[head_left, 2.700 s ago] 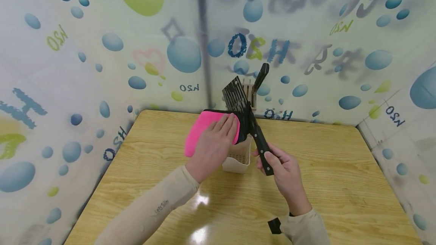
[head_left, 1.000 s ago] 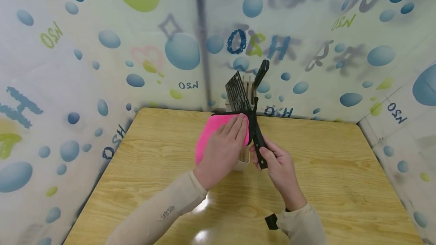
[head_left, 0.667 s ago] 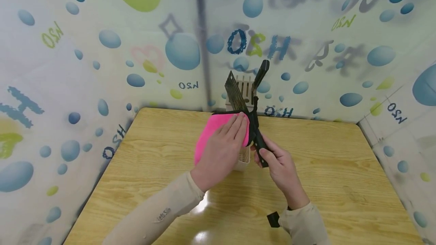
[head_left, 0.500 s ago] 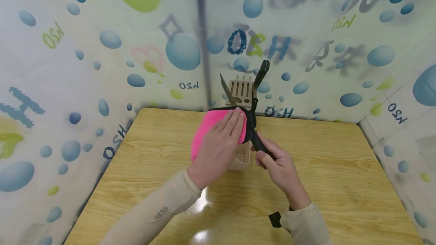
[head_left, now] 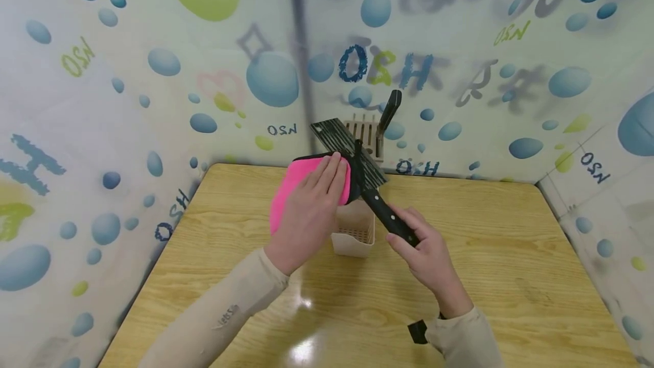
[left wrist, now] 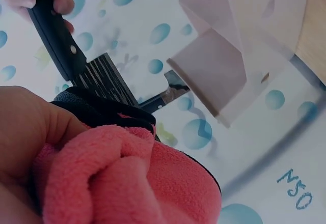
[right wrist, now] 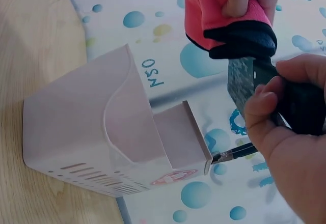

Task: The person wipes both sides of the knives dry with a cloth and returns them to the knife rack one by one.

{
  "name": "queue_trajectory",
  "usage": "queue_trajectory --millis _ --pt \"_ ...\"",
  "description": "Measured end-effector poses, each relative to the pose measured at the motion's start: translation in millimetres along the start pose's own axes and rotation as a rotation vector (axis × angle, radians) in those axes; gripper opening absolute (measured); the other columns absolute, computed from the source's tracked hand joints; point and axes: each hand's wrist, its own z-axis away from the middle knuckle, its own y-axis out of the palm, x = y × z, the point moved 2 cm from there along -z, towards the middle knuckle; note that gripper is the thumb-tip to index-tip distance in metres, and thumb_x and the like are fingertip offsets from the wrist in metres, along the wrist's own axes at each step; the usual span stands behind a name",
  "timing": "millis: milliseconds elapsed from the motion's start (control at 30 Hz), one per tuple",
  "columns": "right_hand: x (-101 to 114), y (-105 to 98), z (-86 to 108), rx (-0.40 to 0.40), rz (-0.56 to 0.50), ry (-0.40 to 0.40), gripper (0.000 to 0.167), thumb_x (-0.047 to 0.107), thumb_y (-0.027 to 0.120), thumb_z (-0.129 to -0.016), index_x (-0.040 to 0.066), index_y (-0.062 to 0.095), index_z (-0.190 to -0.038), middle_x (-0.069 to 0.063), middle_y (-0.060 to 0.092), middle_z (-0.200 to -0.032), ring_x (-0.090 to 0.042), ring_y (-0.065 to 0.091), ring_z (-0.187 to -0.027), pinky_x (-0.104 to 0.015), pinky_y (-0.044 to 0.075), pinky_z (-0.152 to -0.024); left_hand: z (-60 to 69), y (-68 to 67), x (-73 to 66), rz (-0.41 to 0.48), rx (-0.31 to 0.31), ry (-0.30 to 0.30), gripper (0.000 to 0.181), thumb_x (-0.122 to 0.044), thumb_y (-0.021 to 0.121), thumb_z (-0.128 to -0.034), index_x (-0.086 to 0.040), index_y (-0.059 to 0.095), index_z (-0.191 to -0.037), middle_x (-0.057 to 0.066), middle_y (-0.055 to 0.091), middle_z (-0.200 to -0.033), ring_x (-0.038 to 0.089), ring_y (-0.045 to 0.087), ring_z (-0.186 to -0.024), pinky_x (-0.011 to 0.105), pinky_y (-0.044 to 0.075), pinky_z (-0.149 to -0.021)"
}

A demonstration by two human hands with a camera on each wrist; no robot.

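Right hand (head_left: 428, 250): fingers curled round the handle of a black-handled, broad-bladed metal cleaver (head_left: 380, 207), held above the beige plastic knife holder (head_left: 352, 247) on the wood-grain counter (head_left: 245, 203). Left hand (head_left: 310, 214): fingers pinch black-edged pink fleece cloth (head_left: 289, 191) across the blade. Could go wrong: cloth slips, edge nicks fingers; handle twists, blade strikes holder.

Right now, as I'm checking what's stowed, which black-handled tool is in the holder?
The one whose handle slants up from the beige holder; the broad-bladed cleaver is in the right hand instead.
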Motion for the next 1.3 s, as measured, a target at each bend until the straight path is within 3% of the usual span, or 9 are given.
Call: queue_trajectory --millis 167,433,633,800,1100,1300 --pt "0 -4 2.8 0.021 -0.036 0.042 0.048 -0.003 0.067 -0.095 0.002 0.061 -0.142 -0.019 0.067 -0.127 -0.014 0.058 -0.078 -0.025 0.049 -0.062 1.4 -1.3 10.7 0.009 -0.038 -0.025 0.055 0.002 0.060 -0.0949 0.008 0.049 -0.149 0.023 0.050 -0.153 0.035 0.051 -0.142 0.042 0.050 -0.111" --pt "-1 -2 6.5 0.000 0.030 -0.072 0.052 -0.009 0.069 -0.092 0.001 0.062 -0.142 -0.011 0.068 -0.100 -0.011 0.059 -0.075 -0.023 0.051 -0.061 5.7 -2.0 27.3 0.001 -0.040 -0.056 0.056 0.001 0.064 -0.0925 0.008 0.052 -0.146 0.023 0.054 -0.150 0.036 0.054 -0.138 0.041 0.052 -0.109" --pt "-4 2 10.3 -0.012 0.080 -0.102 0.051 -0.012 0.070 -0.090 0.000 0.063 -0.140 -0.012 0.069 -0.107 -0.011 0.055 -0.079 -0.023 0.049 -0.062 6.6 -5.3 37.5 -0.017 -0.071 -0.069 0.053 0.002 0.061 -0.0952 0.010 0.050 -0.146 0.025 0.054 -0.149 0.037 0.055 -0.137 0.043 0.050 -0.110" --pt "-3 6 13.7 0.020 0.093 -0.120 0.051 -0.010 0.071 -0.090 0.001 0.064 -0.139 -0.011 0.070 -0.109 -0.011 0.056 -0.082 -0.024 0.051 -0.064 3.9 0.3 42.9 -0.033 -0.106 -0.089 0.052 0.002 0.061 -0.0965 0.010 0.050 -0.146 0.025 0.055 -0.148 0.037 0.055 -0.137 0.044 0.050 -0.110" --pt "0 10 18.9 0.010 0.084 -0.113 0.052 -0.011 0.071 -0.089 0.001 0.064 -0.139 -0.011 0.069 -0.109 -0.011 0.055 -0.077 -0.024 0.048 -0.059 1.7 19.6 39.1 0.008 -0.012 -0.064 0.066 -0.016 0.071 -0.0933 0.011 0.046 -0.149 0.026 0.051 -0.151 0.039 0.052 -0.140 0.049 0.047 -0.114" --pt "-2 12 21.5 0.002 0.072 -0.120 0.051 -0.013 0.070 -0.089 0.001 0.064 -0.138 -0.009 0.068 -0.107 -0.009 0.053 -0.073 -0.023 0.047 -0.056 3.3 22.2 39.7 0.045 -0.002 -0.034 0.064 -0.023 0.067 -0.0995 0.010 0.046 -0.149 0.027 0.049 -0.153 0.040 0.047 -0.143 0.050 0.041 -0.119"
